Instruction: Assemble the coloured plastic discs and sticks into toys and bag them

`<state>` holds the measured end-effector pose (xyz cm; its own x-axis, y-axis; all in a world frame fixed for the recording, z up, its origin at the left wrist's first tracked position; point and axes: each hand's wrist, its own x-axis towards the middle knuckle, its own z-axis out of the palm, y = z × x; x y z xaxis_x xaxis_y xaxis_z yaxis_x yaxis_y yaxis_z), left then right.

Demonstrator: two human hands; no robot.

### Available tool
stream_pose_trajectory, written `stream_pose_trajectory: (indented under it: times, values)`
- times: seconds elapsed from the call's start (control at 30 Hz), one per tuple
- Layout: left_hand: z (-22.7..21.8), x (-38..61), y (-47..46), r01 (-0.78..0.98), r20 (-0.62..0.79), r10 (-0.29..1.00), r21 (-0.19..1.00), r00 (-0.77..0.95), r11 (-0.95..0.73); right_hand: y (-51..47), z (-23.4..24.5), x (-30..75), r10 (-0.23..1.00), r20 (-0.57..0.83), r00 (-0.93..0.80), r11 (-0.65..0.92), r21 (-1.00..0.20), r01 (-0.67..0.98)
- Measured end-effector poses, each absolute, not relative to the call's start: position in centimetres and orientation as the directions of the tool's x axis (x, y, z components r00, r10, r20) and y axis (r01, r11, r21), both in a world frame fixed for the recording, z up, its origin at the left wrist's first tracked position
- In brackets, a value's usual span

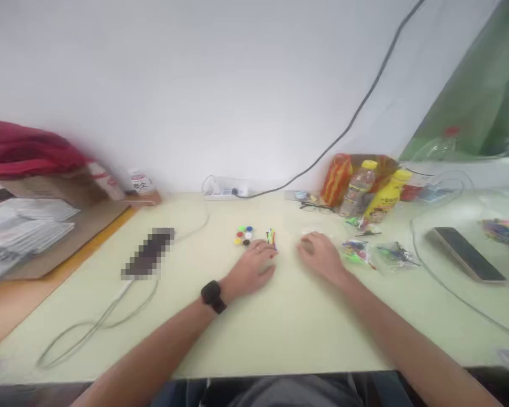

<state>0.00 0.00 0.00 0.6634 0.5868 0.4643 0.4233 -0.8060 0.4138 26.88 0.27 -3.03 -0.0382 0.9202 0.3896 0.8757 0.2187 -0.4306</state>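
My left hand (254,267) rests on the pale table (280,328) with its fingers curled, a ring on one finger and a black watch (212,295) on the wrist. Just beyond its fingertips lie several small coloured round pieces (243,236) and a bundle of thin coloured sticks (271,237). My right hand (320,257) lies on the table to the right, fingers bent down over something small that I cannot make out. Small clear bags of coloured bits (356,250) lie right of that hand. The picture is blurred.
A phone (150,254) with a white cable lies at left. A power strip (224,189) sits against the wall. Bottles (358,189) and snack packs stand at back right. Another phone (466,253) lies at right. Papers and a red cloth (21,150) are far left.
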Motion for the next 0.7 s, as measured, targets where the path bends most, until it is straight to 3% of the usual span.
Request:
stream_pose_trajectory:
  times: [0.17,0.27,0.37,0.5,0.7]
  values:
    - [-0.1,0.0,-0.3,0.403,0.449,0.583,0.438,0.677,-0.804,-0.6,-3.0,25.7,0.874,0.418,-0.247,0.445,-0.486,0.752]
    - [0.2,0.0,-0.5,0.405,0.465,0.593,0.445,0.658,-0.799,-1.8,-2.2,24.5,0.833,0.379,-0.404,0.547,-0.456,0.702]
    - [0.5,-0.3,-0.3,0.478,0.518,0.634,0.417,0.574,-0.773,-2.8,-1.3,23.4,0.822,0.305,-0.481,0.569,-0.397,0.720]
    - [0.6,-0.9,0.7,0.698,0.571,0.707,0.296,0.418,-0.652,-3.5,-0.7,22.6,0.834,0.223,-0.505,0.552,-0.330,0.766]
    - [0.7,-2.4,1.7,0.870,0.509,0.791,0.148,0.340,-0.470,-3.5,-0.6,22.5,0.834,0.194,-0.516,0.551,-0.311,0.774]
